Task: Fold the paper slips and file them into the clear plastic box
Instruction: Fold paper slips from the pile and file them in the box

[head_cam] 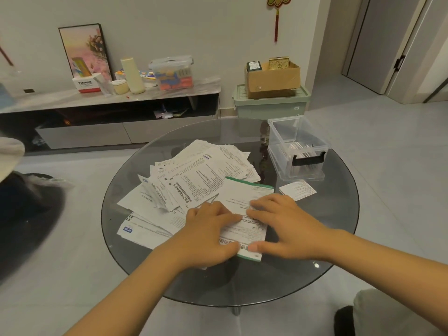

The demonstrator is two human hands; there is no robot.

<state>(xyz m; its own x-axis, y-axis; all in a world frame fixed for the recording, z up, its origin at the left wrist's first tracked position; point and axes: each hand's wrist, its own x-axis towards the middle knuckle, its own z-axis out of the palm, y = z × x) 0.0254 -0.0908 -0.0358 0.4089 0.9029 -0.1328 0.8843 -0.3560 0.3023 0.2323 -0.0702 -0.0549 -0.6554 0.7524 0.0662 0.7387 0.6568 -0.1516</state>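
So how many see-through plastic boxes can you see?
2: the clear plastic box open on the glass table, and a lidded clear box on the low cabinet.

A round smoked-glass surface (339,214) stood on a pale grey tiled floor (388,146). Beyond it, a low cabinet (109,122) with a marble-look top ran along the white wall (194,25). Right of the cabinet sat a green storage bin (271,105) carrying a cardboard box (274,80). Further right was a grey door (378,40).
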